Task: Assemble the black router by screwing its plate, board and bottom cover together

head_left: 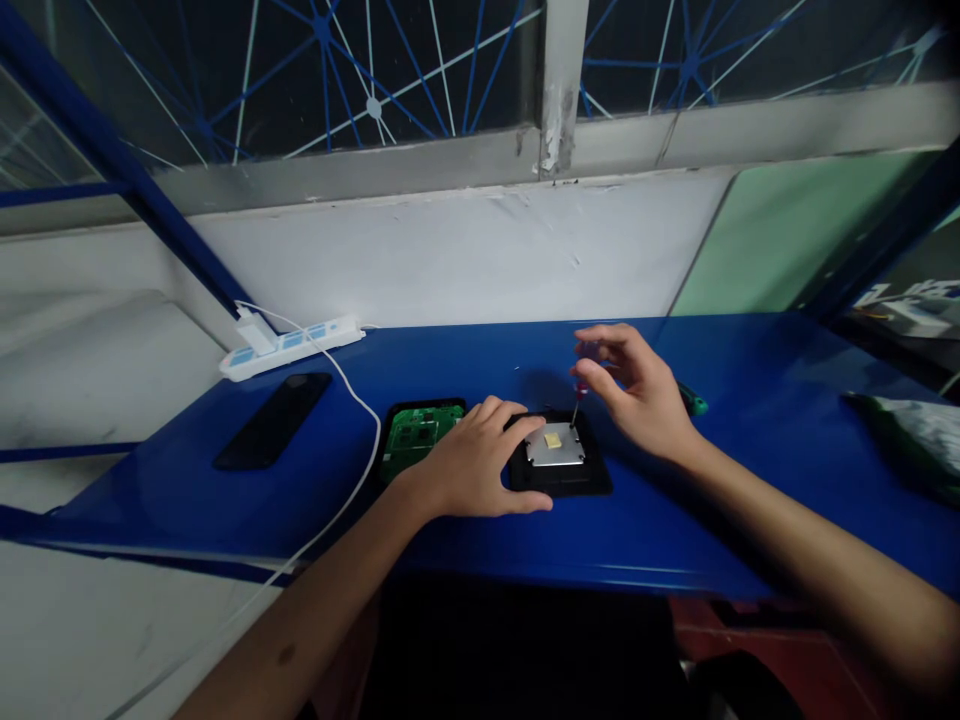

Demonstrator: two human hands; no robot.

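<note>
My right hand (637, 395) pinches a small screwdriver (578, 400) by its translucent handle. The screwdriver stands nearly upright, its tip at the upper right corner of a silver metal plate (566, 453). The plate has a yellowish square pad (553, 440) in its middle and sits in a black plastic cover (598, 480). Spread across the cover's left side, my left hand (480, 460) grips it, with fingers over the upper edge and plate, thumb at the lower edge. Just left lies a green circuit board (414, 435) in a black casing, partly hidden by that hand.
On the blue table (645, 540), a black phone (274, 420) lies at left, near a white power strip (300, 345). A white cable (360, 400) crosses the left side. A green-handled tool (694, 400) lies behind my right hand; a plastic bag (911, 445) sits far right.
</note>
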